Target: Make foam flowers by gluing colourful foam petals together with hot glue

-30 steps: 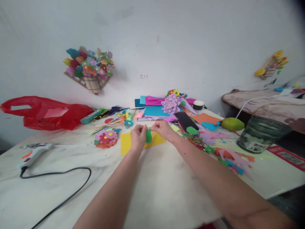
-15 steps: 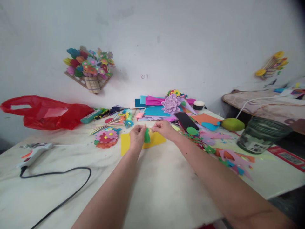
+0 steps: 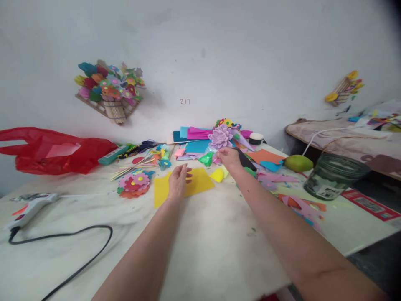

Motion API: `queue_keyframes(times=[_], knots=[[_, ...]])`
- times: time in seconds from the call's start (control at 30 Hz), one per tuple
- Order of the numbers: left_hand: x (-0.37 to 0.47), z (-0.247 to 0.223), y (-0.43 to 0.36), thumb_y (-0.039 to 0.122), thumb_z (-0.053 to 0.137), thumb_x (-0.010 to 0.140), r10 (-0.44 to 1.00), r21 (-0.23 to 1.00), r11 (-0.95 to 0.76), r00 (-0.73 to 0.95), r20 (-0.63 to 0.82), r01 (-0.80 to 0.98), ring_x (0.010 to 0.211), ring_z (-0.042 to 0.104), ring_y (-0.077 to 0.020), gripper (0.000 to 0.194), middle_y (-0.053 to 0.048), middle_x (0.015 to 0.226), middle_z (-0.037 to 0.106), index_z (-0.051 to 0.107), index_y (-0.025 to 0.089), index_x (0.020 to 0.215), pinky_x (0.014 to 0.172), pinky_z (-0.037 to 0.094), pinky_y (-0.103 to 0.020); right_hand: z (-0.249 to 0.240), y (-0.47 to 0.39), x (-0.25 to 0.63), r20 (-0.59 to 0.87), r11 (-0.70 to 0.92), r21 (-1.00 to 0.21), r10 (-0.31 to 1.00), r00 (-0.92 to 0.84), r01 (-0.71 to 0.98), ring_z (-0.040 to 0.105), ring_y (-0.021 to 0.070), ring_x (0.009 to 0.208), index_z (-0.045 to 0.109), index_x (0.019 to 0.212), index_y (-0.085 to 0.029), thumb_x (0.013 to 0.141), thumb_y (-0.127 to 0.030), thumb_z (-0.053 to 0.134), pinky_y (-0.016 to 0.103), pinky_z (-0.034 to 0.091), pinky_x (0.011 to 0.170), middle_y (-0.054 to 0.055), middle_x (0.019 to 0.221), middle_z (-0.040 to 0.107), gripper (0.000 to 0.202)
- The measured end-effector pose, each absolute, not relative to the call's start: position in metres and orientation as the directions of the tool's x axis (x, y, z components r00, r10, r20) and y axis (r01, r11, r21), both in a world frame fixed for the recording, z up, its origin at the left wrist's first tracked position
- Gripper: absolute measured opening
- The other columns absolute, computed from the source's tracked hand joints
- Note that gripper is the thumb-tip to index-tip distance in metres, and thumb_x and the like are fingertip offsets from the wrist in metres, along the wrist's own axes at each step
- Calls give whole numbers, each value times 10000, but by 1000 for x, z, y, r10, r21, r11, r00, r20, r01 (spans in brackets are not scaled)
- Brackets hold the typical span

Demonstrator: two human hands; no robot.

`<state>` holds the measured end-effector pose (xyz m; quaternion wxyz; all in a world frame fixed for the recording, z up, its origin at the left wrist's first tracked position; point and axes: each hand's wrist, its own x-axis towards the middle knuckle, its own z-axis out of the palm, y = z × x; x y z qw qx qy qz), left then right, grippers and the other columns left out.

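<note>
My left hand (image 3: 178, 182) is over the yellow sheet (image 3: 200, 184), its fingers a little apart and with nothing visible in them. Farther forward and to the right, my right hand (image 3: 230, 159) has its fingertips pinched by the clear end of a small green packet (image 3: 206, 159), just in front of the lilac flower (image 3: 220, 136). A bright yellow lump (image 3: 217, 175) lies by the sheet's right corner. Under my right wrist, a black phone (image 3: 244, 159) is partly hidden.
On the left are a glue gun (image 3: 33, 209) with a black cord, a red plastic bag (image 3: 59, 150) and stacked foam flowers (image 3: 134, 184). Coloured sheets (image 3: 196, 146) lie at the back. On the right stand a glass jar (image 3: 335, 177), a green fruit (image 3: 298, 163) and scattered scraps (image 3: 278, 179).
My hands have parted. The right one has carried the green packet forward and right, off the yellow sheet, while the left has let go and its fingers have opened. The view has turned slightly right.
</note>
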<state>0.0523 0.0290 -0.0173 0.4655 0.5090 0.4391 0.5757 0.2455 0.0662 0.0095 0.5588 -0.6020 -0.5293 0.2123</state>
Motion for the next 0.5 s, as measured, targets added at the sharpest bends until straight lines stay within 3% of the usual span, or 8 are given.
queue_keyframes(times=[0.2,0.5], knots=[[56,-22,30,505,562,685,991,990,-134,-4,134,-52,673,589,-139,454,-116,932,617,563,139,953,552,484,-247,0,70,248,330,-75,-605,882,336,793,598,183,752,670,766,-222,683,-258,561,261,411,623,44,812,679,142],[59,-22,29,485,579,683,991,991,-119,56,123,-68,749,610,-169,438,-119,928,630,569,131,941,625,497,-293,13,77,285,383,-198,-325,866,320,925,580,221,879,674,911,-234,734,-181,476,314,393,738,73,958,663,270]])
